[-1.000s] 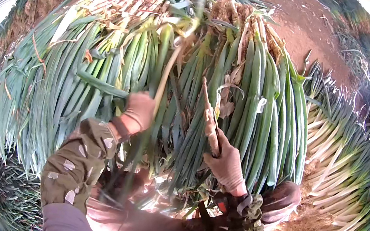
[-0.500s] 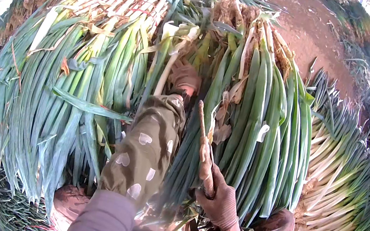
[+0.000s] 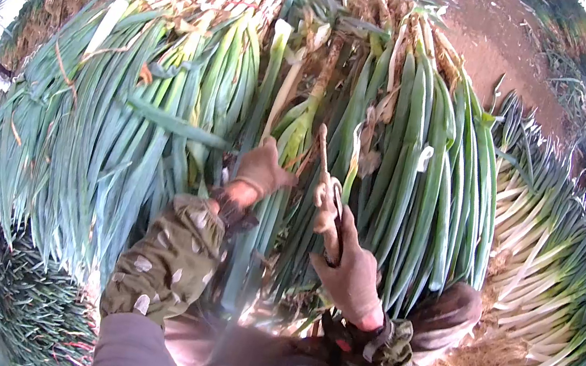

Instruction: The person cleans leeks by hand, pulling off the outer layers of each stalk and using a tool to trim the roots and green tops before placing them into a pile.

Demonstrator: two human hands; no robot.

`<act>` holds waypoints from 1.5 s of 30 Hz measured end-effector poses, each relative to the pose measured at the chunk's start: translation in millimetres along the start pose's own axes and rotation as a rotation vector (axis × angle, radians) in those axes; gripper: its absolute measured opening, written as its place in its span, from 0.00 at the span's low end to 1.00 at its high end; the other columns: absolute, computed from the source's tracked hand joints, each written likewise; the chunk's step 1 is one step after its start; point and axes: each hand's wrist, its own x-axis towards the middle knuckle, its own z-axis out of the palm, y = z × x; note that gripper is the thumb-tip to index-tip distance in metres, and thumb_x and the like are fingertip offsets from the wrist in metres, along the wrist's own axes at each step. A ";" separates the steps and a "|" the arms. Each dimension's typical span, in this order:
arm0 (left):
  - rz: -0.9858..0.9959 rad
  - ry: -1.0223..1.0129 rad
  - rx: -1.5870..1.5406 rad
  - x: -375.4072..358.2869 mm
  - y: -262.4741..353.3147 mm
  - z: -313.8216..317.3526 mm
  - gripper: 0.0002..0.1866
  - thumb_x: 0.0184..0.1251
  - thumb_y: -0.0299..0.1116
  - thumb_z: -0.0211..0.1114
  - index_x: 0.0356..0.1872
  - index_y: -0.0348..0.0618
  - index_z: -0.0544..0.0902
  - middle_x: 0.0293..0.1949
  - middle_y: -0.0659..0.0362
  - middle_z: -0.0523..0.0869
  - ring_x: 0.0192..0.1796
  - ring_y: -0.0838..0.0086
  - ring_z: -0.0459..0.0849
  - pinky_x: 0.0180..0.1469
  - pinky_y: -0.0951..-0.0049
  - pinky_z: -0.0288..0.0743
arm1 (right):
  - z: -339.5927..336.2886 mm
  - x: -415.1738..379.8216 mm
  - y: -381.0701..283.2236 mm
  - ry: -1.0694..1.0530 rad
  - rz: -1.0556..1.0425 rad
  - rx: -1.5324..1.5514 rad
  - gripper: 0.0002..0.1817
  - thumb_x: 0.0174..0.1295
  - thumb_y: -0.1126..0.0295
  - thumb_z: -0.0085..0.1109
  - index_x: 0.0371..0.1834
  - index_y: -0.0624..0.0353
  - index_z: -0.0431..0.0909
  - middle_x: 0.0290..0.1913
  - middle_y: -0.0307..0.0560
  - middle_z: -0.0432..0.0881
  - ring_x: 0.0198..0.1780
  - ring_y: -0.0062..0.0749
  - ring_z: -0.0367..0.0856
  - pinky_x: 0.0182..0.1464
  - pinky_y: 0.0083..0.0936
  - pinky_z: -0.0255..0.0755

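My left hand (image 3: pixel 264 170), in a tan glove, rests over the leaves of a large green onion (image 3: pixel 303 126). Its thumb stands apart from the fingers, and part of the palm side is hidden. That onion lies in the gap between two heaps, its brown root end pointing away from me. In my gloved right hand (image 3: pixel 355 276) is a thin brown stick-like tool (image 3: pixel 325 189), tilted up and to the left; a dark narrow piece shows beside it. Big green onions with long leaves form the left heap (image 3: pixel 145 86) and the right heap (image 3: pixel 420 174).
More onions with white stalks (image 3: pixel 530 303) lie in a row at the right. Dark green leaves (image 3: pixel 29 301) fill the lower left. Bare brown soil (image 3: pixel 490 45) shows at the upper right. My knee (image 3: pixel 450 313) is close beside the right heap.
My left hand has drawn back toward me and slightly left, out of the gap. The onion's root end and stalk now show there. My right hand has risen slightly with the tool.
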 end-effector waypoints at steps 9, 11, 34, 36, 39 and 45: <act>-0.072 -0.044 -0.380 -124.3 -39.1 39.0 0.36 0.42 0.46 0.85 0.47 0.31 0.77 0.39 0.37 0.88 0.46 0.43 0.88 0.50 0.54 0.80 | 40.2 -78.1 10.4 -0.189 0.111 -0.162 0.51 0.54 0.65 0.71 0.81 0.59 0.53 0.37 0.66 0.85 0.37 0.63 0.85 0.41 0.48 0.79; -0.044 -0.038 -0.479 -119.1 -55.8 51.4 0.36 0.42 0.48 0.84 0.46 0.31 0.78 0.39 0.37 0.87 0.45 0.45 0.88 0.49 0.55 0.80 | 42.7 -89.4 12.3 -0.181 0.115 -0.165 0.50 0.54 0.66 0.70 0.80 0.59 0.53 0.40 0.67 0.85 0.41 0.63 0.86 0.44 0.47 0.80; -0.068 -0.129 -0.619 -121.2 -71.6 38.0 0.35 0.43 0.45 0.85 0.49 0.33 0.81 0.45 0.42 0.89 0.50 0.51 0.88 0.55 0.60 0.78 | 96.8 75.6 1.0 0.003 0.137 -0.294 0.40 0.59 0.63 0.62 0.74 0.67 0.60 0.45 0.73 0.84 0.50 0.67 0.83 0.52 0.51 0.77; -0.050 -0.112 -0.616 -121.9 -72.3 37.7 0.35 0.44 0.46 0.85 0.50 0.33 0.81 0.45 0.42 0.89 0.50 0.50 0.88 0.54 0.60 0.78 | 94.7 92.0 -3.1 0.016 0.136 -0.290 0.38 0.58 0.63 0.61 0.72 0.65 0.62 0.44 0.73 0.84 0.51 0.67 0.83 0.53 0.52 0.77; -0.010 -0.099 -0.617 -120.4 -77.9 42.1 0.36 0.44 0.47 0.85 0.50 0.33 0.80 0.44 0.42 0.89 0.49 0.49 0.88 0.53 0.59 0.78 | 90.9 118.0 -5.4 0.026 0.131 -0.273 0.36 0.57 0.63 0.60 0.70 0.63 0.64 0.45 0.72 0.85 0.52 0.67 0.83 0.55 0.52 0.76; 0.007 -0.110 -0.693 -125.4 -71.3 30.9 0.34 0.44 0.47 0.84 0.47 0.35 0.80 0.41 0.43 0.88 0.46 0.51 0.88 0.51 0.59 0.77 | 83.8 173.1 -11.9 0.046 0.119 -0.183 0.30 0.58 0.61 0.63 0.63 0.61 0.72 0.54 0.69 0.83 0.58 0.65 0.81 0.61 0.48 0.74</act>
